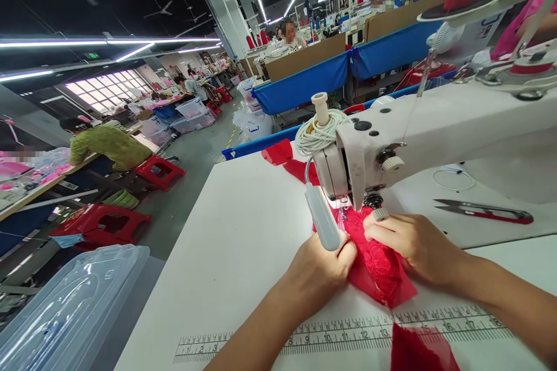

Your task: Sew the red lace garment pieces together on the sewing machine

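A piece of red lace fabric (378,266) lies on the white sewing table (235,243), under the needle area of a white sewing machine (435,127). My left hand (319,269) presses on the fabric's left edge, just below the machine's small lamp (322,217). On the fabric's right side my right hand (409,240) holds it down, with a taped fingertip close to the presser foot. A strip of red fabric (287,159) trails away behind the machine. Another red piece (420,351) lies at the table's near edge.
Thread snips (487,211) lie to the right of the machine. A printed ruler (348,333) runs along the table's front. A clear plastic bin lid (69,307) sits low left. Red stools (159,171) and other seated workers line the aisle at left.
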A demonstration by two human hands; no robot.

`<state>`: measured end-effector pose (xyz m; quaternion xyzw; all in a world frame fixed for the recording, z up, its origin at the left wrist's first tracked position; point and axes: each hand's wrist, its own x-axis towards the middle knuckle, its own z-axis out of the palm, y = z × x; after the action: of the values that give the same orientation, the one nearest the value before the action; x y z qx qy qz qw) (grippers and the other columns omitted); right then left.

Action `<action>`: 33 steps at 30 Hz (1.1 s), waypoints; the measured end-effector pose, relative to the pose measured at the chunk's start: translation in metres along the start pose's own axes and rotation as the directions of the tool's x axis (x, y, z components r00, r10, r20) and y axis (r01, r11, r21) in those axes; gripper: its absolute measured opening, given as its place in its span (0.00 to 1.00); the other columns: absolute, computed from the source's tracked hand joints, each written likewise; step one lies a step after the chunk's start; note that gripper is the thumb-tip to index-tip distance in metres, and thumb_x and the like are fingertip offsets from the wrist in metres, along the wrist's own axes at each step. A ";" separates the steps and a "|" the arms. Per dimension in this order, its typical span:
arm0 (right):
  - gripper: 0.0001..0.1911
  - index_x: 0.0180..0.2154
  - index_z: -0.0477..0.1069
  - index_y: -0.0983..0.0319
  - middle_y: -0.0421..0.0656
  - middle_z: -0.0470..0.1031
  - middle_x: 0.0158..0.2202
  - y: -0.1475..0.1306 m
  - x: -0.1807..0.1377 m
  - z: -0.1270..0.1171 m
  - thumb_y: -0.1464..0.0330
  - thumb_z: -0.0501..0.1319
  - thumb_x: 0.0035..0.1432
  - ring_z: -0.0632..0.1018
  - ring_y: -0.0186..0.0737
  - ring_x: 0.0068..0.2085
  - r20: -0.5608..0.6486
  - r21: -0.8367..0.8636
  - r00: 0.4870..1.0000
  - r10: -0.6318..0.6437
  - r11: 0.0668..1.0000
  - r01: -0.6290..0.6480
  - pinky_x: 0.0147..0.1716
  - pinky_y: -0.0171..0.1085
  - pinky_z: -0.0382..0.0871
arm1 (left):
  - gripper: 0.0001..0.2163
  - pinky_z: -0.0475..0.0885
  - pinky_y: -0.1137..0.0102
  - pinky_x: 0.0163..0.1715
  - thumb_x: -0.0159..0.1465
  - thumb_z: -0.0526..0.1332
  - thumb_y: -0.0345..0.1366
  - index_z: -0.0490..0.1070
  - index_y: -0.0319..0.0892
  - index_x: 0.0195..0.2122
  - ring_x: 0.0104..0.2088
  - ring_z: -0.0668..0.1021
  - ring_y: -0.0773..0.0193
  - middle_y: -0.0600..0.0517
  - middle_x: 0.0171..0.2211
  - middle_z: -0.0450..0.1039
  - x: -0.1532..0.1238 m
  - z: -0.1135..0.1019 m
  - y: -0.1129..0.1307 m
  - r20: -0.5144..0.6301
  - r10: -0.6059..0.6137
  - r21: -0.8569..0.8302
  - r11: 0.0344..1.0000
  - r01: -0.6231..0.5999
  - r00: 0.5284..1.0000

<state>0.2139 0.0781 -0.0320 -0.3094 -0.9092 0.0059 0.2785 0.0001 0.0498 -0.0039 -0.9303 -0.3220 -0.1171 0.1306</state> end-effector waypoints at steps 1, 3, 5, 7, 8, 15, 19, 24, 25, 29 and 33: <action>0.14 0.28 0.66 0.61 0.42 0.72 0.27 0.000 0.000 0.000 0.77 0.46 0.60 0.68 0.37 0.25 -0.008 -0.003 1.000 0.007 1.000 -0.007 0.22 0.36 0.56 | 0.11 0.65 0.69 0.20 0.59 0.49 0.22 0.71 0.37 0.35 0.24 0.69 0.62 0.50 0.27 0.68 0.000 -0.002 0.001 0.034 -0.022 -0.028 0.999 0.023 0.999; 0.14 0.29 0.67 0.61 0.43 0.73 0.28 -0.001 0.000 -0.001 0.77 0.46 0.60 0.69 0.37 0.26 -0.015 -0.003 1.000 0.014 1.000 -0.014 0.23 0.36 0.57 | 0.13 0.70 0.66 0.22 0.62 0.52 0.32 0.69 0.34 0.45 0.28 0.72 0.58 0.46 0.31 0.70 -0.002 -0.005 0.003 0.092 -0.056 -0.099 0.993 0.065 0.994; 0.14 0.30 0.68 0.61 0.43 0.74 0.29 -0.001 0.000 -0.002 0.77 0.46 0.60 0.70 0.38 0.26 -0.007 -0.009 1.000 0.008 1.000 -0.008 0.23 0.36 0.58 | 0.22 0.73 0.64 0.26 0.66 0.51 0.47 0.68 0.32 0.50 0.30 0.73 0.57 0.43 0.35 0.71 -0.003 -0.006 0.005 0.109 -0.071 -0.162 0.983 0.088 0.992; 0.14 0.30 0.68 0.61 0.43 0.73 0.28 -0.001 0.001 -0.004 0.76 0.47 0.62 0.71 0.38 0.27 0.002 -0.024 1.000 0.000 1.000 0.000 0.23 0.36 0.58 | 0.30 0.75 0.63 0.29 0.67 0.46 0.57 0.70 0.32 0.48 0.31 0.75 0.57 0.41 0.36 0.72 -0.004 -0.006 0.007 0.076 -0.093 -0.183 0.977 0.105 0.993; 0.14 0.29 0.67 0.61 0.43 0.73 0.28 -0.001 0.001 -0.005 0.76 0.46 0.62 0.70 0.38 0.26 -0.001 -0.029 1.000 0.001 1.000 -0.001 0.23 0.36 0.57 | 0.34 0.75 0.63 0.30 0.66 0.43 0.60 0.71 0.32 0.47 0.31 0.75 0.57 0.41 0.36 0.73 -0.004 -0.005 0.008 0.045 -0.104 -0.179 0.978 0.110 0.994; 0.16 0.26 0.64 0.61 0.42 0.70 0.26 -0.001 0.002 -0.002 0.75 0.46 0.64 0.68 0.38 0.27 -0.029 -0.022 1.000 0.004 1.000 -0.004 0.24 0.36 0.56 | 0.42 0.75 0.63 0.29 0.64 0.35 0.64 0.73 0.30 0.47 0.36 0.77 0.52 0.36 0.39 0.75 -0.007 0.004 0.013 -0.076 -0.130 -0.117 0.986 0.120 0.989; 0.16 0.25 0.63 0.61 0.42 0.69 0.26 0.001 0.002 0.001 0.76 0.45 0.64 0.66 0.38 0.28 -0.048 0.014 0.999 0.012 1.000 -0.012 0.26 0.36 0.58 | 0.41 0.75 0.62 0.28 0.63 0.38 0.65 0.72 0.30 0.48 0.35 0.77 0.51 0.35 0.39 0.75 -0.007 0.008 0.013 -0.072 -0.120 -0.089 0.990 0.113 0.990; 0.14 0.26 0.63 0.61 0.43 0.68 0.28 0.002 0.003 0.002 0.78 0.46 0.60 0.66 0.39 0.30 -0.004 0.083 1.000 0.028 0.996 -0.028 0.28 0.37 0.61 | 0.40 0.74 0.64 0.25 0.63 0.39 0.65 0.72 0.32 0.47 0.34 0.77 0.52 0.35 0.41 0.74 -0.007 0.010 0.014 -0.041 -0.139 -0.063 0.989 0.136 0.989; 0.14 0.26 0.62 0.61 0.44 0.68 0.28 0.002 0.003 0.003 0.79 0.46 0.58 0.66 0.39 0.30 -0.006 0.099 0.999 0.039 0.994 -0.038 0.28 0.37 0.61 | 0.40 0.74 0.64 0.25 0.63 0.39 0.65 0.72 0.32 0.48 0.35 0.77 0.52 0.35 0.41 0.74 -0.008 0.010 0.014 -0.040 -0.139 -0.055 0.989 0.137 0.989; 0.13 0.26 0.61 0.60 0.43 0.66 0.29 0.002 0.002 0.004 0.82 0.47 0.48 0.65 0.40 0.31 -0.005 0.166 0.997 0.072 0.984 -0.071 0.27 0.37 0.62 | 0.41 0.74 0.63 0.27 0.63 0.38 0.65 0.69 0.30 0.52 0.36 0.77 0.51 0.34 0.44 0.73 -0.008 0.012 0.015 -0.037 -0.141 -0.037 0.990 0.139 0.989; 0.12 0.28 0.61 0.60 0.44 0.66 0.31 0.001 0.002 0.000 0.82 0.49 0.47 0.66 0.41 0.32 0.071 0.197 0.995 0.074 0.977 -0.087 0.29 0.38 0.64 | 0.36 0.73 0.63 0.26 0.65 0.43 0.62 0.67 0.32 0.54 0.36 0.77 0.51 0.34 0.45 0.73 -0.006 0.011 0.015 -0.047 -0.151 -0.059 0.987 0.148 0.987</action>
<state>0.2129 0.0804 -0.0313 -0.3161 -0.8992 0.1181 0.2785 0.0062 0.0384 -0.0188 -0.9035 -0.3841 -0.1593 0.1037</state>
